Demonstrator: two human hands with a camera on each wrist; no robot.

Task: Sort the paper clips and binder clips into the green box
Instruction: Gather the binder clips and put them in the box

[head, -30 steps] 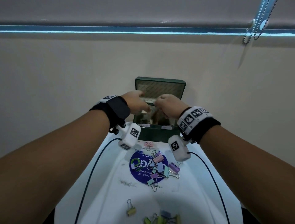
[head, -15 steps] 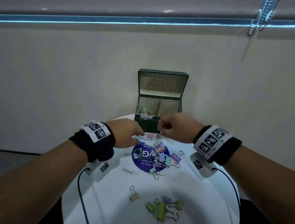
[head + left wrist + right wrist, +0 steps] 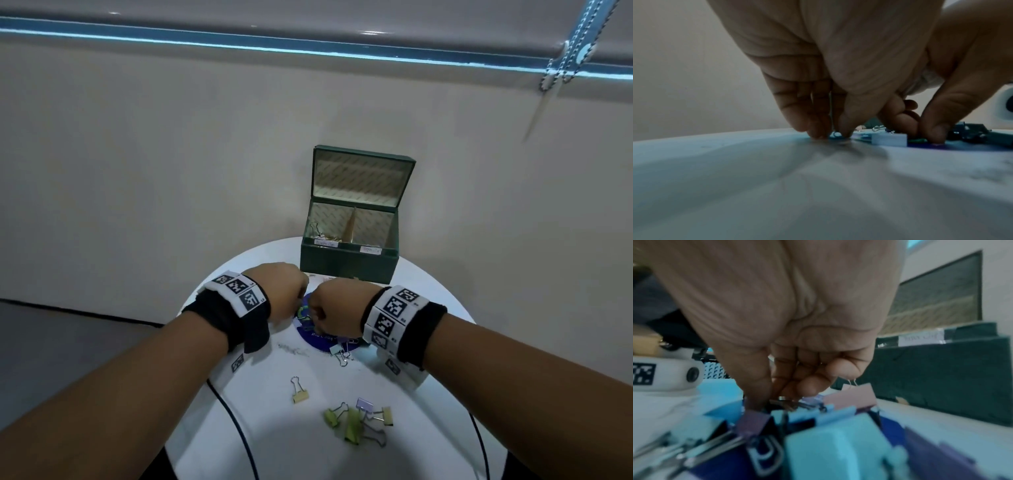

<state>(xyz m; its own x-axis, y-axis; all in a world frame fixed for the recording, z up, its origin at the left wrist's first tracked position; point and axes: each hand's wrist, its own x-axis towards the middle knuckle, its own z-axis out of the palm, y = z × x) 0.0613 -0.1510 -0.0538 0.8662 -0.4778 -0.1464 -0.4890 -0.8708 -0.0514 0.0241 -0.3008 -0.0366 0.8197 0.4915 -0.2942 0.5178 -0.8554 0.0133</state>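
Note:
The green box (image 3: 347, 265) stands open at the table's far edge, with two compartments and some clips in the left one. My left hand (image 3: 289, 294) and right hand (image 3: 334, 308) are side by side, low over the pile of pastel binder clips (image 3: 830, 434) on the blue sticker (image 3: 317, 339). In the left wrist view my left hand (image 3: 835, 135) pinches a small blue paper clip (image 3: 837, 134) against the table. My right hand (image 3: 777, 400) has thumb and curled fingers closed on a metal clip wire (image 3: 785, 400) in the pile.
A yellow binder clip (image 3: 300, 394) lies alone nearer to me. A cluster of green and yellow binder clips (image 3: 356, 419) lies at the front right. The round white table (image 3: 274, 428) ends close behind the box, near a beige wall. Cables run off the wrists.
Both hands came back from inside the green box, down and toward me, onto the clip pile. The box's inside is now in plain sight.

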